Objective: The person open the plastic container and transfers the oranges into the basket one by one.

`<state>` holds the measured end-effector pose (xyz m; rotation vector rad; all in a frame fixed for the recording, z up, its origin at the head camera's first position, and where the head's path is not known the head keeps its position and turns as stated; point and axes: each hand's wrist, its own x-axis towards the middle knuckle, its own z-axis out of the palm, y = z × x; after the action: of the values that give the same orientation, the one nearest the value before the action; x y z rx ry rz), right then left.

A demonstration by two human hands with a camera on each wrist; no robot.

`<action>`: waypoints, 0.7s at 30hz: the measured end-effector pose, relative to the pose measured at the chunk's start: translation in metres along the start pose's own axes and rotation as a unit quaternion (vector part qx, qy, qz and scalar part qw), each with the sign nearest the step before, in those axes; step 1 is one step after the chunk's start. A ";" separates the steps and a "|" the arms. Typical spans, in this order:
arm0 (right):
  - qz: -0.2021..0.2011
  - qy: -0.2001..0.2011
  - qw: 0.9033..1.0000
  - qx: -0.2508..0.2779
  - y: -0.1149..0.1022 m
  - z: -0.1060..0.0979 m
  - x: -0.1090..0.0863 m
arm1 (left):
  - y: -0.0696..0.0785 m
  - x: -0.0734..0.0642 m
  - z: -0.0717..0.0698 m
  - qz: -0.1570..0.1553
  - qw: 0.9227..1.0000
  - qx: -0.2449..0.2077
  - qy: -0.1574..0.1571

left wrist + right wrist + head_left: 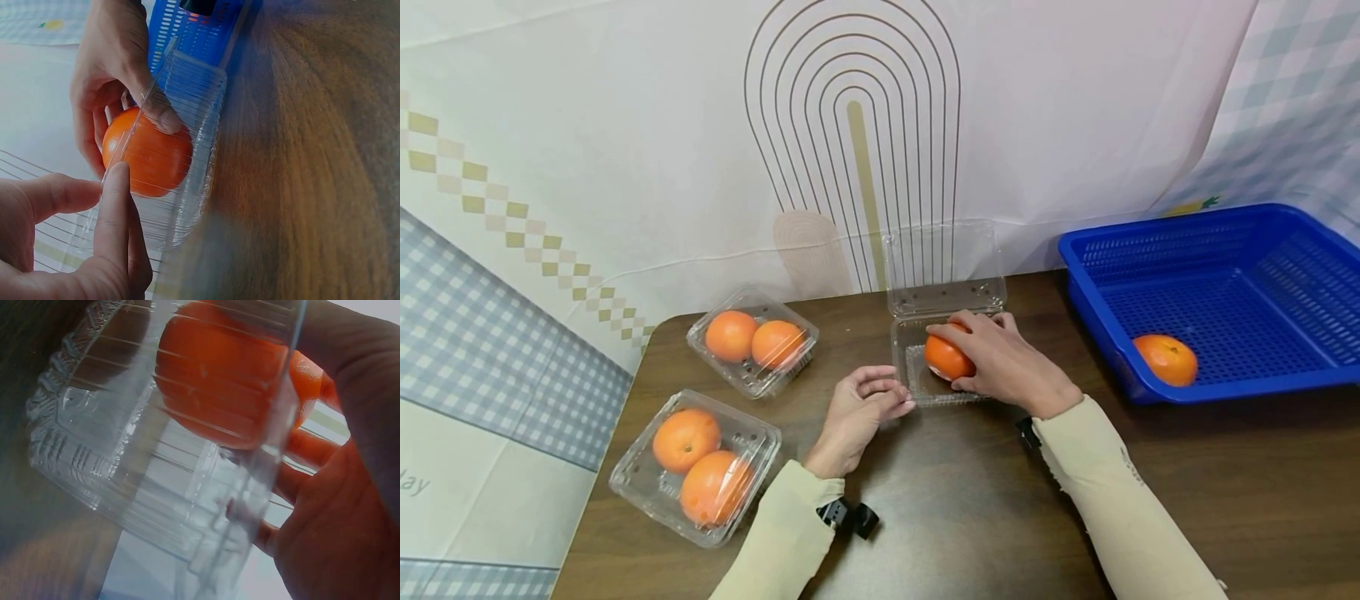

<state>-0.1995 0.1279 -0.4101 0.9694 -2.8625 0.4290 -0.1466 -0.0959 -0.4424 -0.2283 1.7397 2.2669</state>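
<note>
My right hand (1011,362) grips an orange (946,357) inside an open clear plastic clamshell box (917,390). The hinged lid (943,267) stands raised behind, against the wall cloth. Seen from the left wrist, the right thumb and fingers curl round the orange (150,156), which sits partly below the rim. My left hand (861,412) is at the box's near left corner, its thumb and forefinger pinching the rim. Through the ribbed box wall (169,506) in the right wrist view, the orange (219,381) shows with the right fingers behind it.
On the left, two closed clear boxes, the rear one (752,382) and the front one (651,500), each contain two oranges. To the right stands a blue plastic basket (1232,218) with one orange (1165,360). A patterned cloth (685,150) hangs behind the brown table (955,508).
</note>
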 end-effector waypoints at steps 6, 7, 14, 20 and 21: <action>0.000 0.000 1.000 0.000 -0.001 -0.002 0.000 | -0.001 0.001 0.000 -0.003 1.000 -0.003 0.001; 0.000 -0.001 1.000 0.000 -0.001 -0.003 -0.001 | -0.002 0.001 0.000 -0.002 1.000 -0.002 0.001; 0.003 0.003 1.000 -0.005 -0.002 -0.005 -0.002 | -0.003 0.002 0.000 0.003 1.000 -0.005 -0.003; 0.005 -0.004 1.000 0.002 -0.002 -0.007 -0.002 | -0.003 0.002 0.000 0.010 1.000 -0.006 -0.005; 0.005 -0.005 1.000 0.003 -0.002 -0.007 -0.002 | -0.003 0.002 0.000 0.011 1.000 -0.006 -0.005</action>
<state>-0.1967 0.1294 -0.4033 0.9603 -2.8781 0.4353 -0.1479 -0.0946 -0.4461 -0.1996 1.7329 2.2898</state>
